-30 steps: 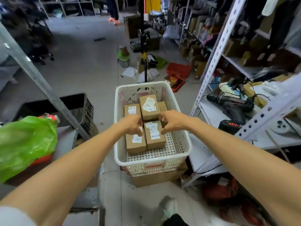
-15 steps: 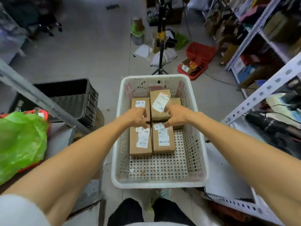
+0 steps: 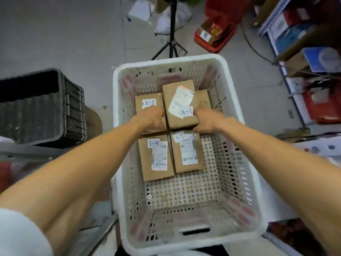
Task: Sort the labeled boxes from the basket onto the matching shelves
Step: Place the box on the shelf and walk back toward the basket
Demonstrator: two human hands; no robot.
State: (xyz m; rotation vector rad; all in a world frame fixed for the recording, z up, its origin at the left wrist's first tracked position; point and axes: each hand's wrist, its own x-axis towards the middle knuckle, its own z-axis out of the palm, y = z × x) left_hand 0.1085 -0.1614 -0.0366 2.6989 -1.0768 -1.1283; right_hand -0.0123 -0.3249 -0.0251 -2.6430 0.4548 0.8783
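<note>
Grey concrete floor, cluttered: black tripod just beyond the basket, red bin far right of it, black crate at left, metal shelves w/ mixed stock at right.

White plastic basket, rectangular, perforated walls and bottom, sits centre frame. Five brown cardboard boxes inside, all flat, packed toward the far half; near half bare.

Both arms stretch forward and down into the basket, bare forearms, white sleeve at the left shoulder edge. Left hand lies knuckles-up, fingers curled down over the near end of the far-left A-1 box and against the left side of the top box. Right hand mirrors it, fingers curled at the top box's right near corner, thumb low by its near edge. Both hands press the top box from either side; can't tell if it's lifted or just gripped.

Top box: tilted slightly, long axis running near-to-far, white shipping slip askew plus an "A-1" tag reading toward the wearer. It rides on the far boxes, incl. a plain one at right.

Near row: left box, long axis near-to-far, "A-1" tag upside down; A-2 box touching beside it, tag upright, glossy tape.
</note>
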